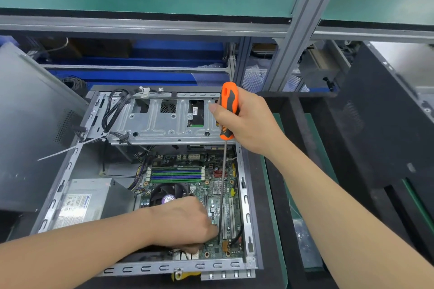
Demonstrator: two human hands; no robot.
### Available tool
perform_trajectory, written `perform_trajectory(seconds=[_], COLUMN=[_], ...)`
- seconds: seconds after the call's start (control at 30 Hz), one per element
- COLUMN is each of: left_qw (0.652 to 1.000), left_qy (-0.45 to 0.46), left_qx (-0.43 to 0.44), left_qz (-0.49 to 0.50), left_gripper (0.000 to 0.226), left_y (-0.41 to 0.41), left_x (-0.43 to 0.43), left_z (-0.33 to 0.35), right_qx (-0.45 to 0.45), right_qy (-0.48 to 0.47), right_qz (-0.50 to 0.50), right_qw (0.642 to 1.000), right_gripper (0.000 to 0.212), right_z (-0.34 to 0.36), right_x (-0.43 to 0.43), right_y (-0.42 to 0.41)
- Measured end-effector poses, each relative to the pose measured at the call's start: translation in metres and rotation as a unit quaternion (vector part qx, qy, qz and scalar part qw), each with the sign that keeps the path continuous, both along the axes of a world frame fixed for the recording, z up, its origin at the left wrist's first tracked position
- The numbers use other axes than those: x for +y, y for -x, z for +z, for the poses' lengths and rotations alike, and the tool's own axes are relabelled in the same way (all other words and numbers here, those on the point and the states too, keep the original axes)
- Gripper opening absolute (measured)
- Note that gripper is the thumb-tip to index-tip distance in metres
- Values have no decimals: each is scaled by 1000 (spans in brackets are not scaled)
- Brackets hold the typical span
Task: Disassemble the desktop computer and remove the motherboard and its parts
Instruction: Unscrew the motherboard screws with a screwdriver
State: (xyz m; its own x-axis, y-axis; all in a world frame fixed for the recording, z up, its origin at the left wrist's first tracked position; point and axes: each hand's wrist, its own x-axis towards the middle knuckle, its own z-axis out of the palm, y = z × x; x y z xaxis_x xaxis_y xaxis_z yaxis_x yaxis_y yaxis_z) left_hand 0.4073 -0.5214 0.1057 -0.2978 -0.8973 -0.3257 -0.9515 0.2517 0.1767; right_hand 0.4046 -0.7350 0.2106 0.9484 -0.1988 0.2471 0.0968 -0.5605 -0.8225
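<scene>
1. Under the left hand (185,223), flat on the floor of the open computer case (164,267), lies the motherboard (212,207), apparently not yet freed.
2. The right hand (249,122) wraps the orange and black handle of a long screwdriver (229,97), held nearly upright. Its thin shaft runs down to the board just beside the left fingers.
3. The left hand rests knuckles-up on the board with its fingers curled down by the tip. The fingertips are hidden, so I cannot tell whether they pinch a screw or only steady the blade.
4. The board probably handles as light and thin, stiff enough to lift but brittle if bent. Its bare edges look like the safest hold, 1 hand to each side.
5. Just beyond the left hand, the fan (168,192) and the memory slots (176,175) stand proud. They likely make that side heavier, and neither suits as a handle.
6. Left of the left hand sits the power supply (89,197), and coloured wires run from there to the board's edge, so they would likely tether any lift.
7. Below the right hand, the drive cage (164,124) overhangs the far edge, so the board probably has to tilt out from the near side.
</scene>
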Motion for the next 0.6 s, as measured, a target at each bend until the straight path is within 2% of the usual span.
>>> perform_trajectory(seconds=[0.13, 0.5, 0.6], left_qw=[1000, 999, 1000], left_qy=[4, -21, -16], left_qx=[-16, 19, 17], left_qz=[-2, 16, 18], left_gripper=[11, 16, 11], left_y=[0, -3, -2], left_x=[3, 1, 1], left_z=[-1, -2, -5], right_qx=[-4, -8, -7], right_qy=[-6, 6, 3], right_qz=[4, -2, 0], right_qw=[1000, 1000, 1000], right_gripper=[43, 44, 44], right_z=[-1, -2, -1], right_x=[1, -7, -8], right_y=[-3, 0, -1])
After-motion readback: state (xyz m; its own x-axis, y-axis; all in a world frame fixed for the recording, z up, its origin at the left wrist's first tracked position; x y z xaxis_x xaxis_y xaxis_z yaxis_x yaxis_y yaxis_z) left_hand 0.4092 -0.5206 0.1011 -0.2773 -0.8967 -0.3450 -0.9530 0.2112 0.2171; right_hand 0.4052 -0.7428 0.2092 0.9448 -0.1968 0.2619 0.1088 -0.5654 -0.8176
